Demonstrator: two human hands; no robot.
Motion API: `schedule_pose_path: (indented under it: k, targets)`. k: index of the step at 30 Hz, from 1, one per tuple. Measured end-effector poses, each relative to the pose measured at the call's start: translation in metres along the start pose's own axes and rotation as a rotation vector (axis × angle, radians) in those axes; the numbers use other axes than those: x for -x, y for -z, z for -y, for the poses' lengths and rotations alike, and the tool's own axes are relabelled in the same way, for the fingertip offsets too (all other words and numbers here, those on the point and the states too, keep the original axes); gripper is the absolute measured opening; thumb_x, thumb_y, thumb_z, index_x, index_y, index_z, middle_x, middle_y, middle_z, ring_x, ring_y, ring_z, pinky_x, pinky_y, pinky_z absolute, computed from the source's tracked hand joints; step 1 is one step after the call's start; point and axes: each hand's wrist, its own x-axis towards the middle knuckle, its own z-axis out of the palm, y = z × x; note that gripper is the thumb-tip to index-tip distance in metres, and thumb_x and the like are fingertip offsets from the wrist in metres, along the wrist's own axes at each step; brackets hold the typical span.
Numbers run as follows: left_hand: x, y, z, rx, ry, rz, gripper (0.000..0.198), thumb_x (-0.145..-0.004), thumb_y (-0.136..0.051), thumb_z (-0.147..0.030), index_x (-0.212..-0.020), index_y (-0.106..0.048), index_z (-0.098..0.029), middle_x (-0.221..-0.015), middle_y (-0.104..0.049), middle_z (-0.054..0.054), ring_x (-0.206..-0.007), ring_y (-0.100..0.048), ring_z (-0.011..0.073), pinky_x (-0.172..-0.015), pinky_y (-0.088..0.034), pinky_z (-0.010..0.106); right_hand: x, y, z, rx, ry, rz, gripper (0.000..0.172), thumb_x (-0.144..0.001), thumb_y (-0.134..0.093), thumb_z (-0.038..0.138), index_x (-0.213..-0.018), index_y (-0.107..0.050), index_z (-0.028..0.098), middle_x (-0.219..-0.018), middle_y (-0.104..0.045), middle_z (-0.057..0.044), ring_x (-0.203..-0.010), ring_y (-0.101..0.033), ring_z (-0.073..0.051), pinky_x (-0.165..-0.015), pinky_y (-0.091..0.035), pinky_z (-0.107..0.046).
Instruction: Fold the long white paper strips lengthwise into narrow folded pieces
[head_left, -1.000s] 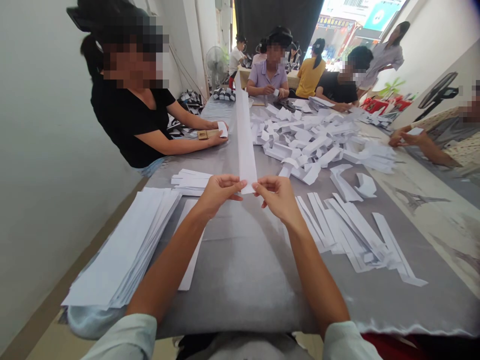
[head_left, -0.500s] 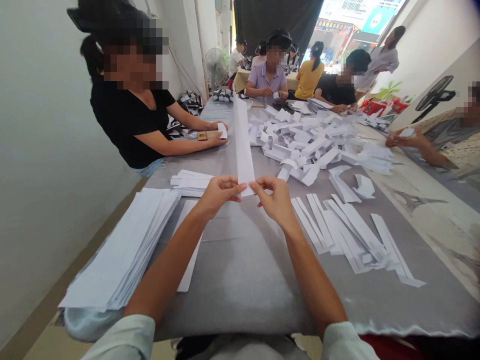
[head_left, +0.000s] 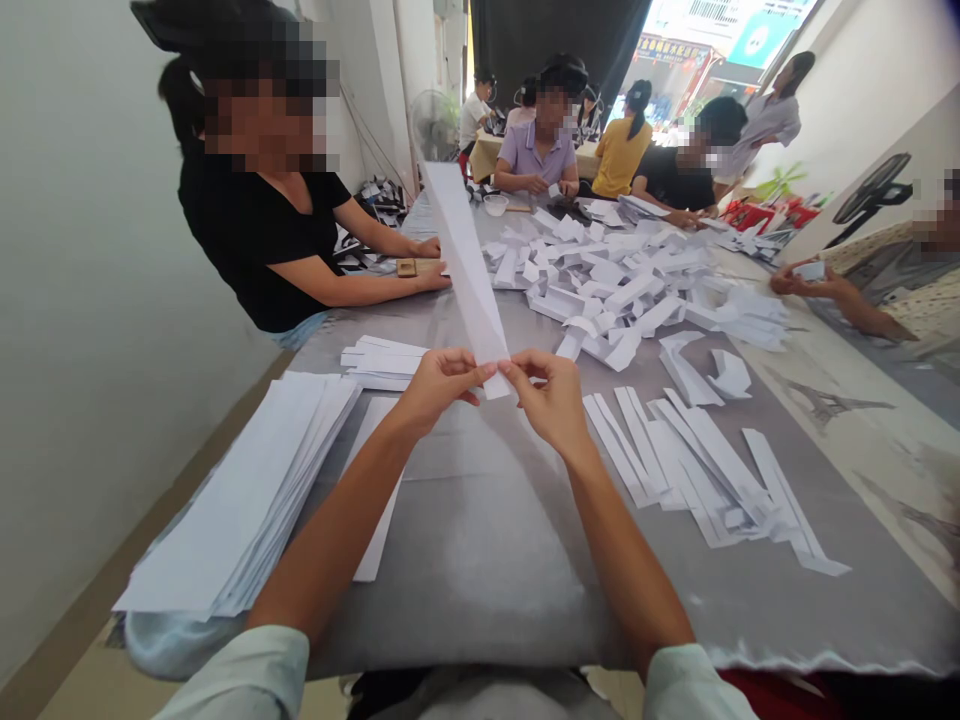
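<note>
Head | strip [head_left: 465, 265] pinched at near end by left hand [head_left: 444, 384], right hand [head_left: 551, 392] | judged light, flexible, easily creased; best held by edges

The table [head_left: 465, 560] before me wears a shiny grey cloth, with a pale covering [head_left: 795, 350] printed with towers along its right side. At the near left corner I have a fanned stack of long white sheets [head_left: 232, 490]; a single strip [head_left: 375, 545] lies just beside it, a smaller pile [head_left: 386, 362] beyond. Right of the middle lie creased strips [head_left: 705, 460], then two bent pieces [head_left: 690, 372]. A jumbled heap of folded paper [head_left: 615, 285] spreads toward the far edge.
</note>
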Motion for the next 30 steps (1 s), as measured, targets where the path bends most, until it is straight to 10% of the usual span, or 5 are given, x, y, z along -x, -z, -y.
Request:
schedule_pose_path:
  k: [25,30]
  targets:
    - [-0.003,0.001,0.004,0.022,-0.146,-0.052,0.038,-0.07,-0.098,-0.049,-0.078,-0.081,-0.016,-0.083,-0.078,0.007,-0.066,-0.065,0.0146,-0.059,-0.055,0.028,0.003,0.004,0.008,0.07,0.153,-0.019,0.029,-0.102,-0.067,0.044,-0.09,-0.08,0.02,-0.083,-0.078,-0.004,-0.07,-0.067,-0.018,-0.056,-0.047,-0.028]
    - [-0.004,-0.008,0.004,0.081,-0.162,-0.181,0.043,-0.06,-0.102,-0.05,-0.066,-0.075,-0.018,-0.063,-0.068,0.0,-0.047,-0.046,0.0074,-0.048,-0.049,0.028,0.002,0.003,0.007,0.029,0.122,0.004,0.026,-0.101,-0.069,0.042,-0.092,-0.08,0.02,-0.083,-0.078,-0.004,-0.068,-0.067,-0.017,-0.055,-0.047,-0.027]
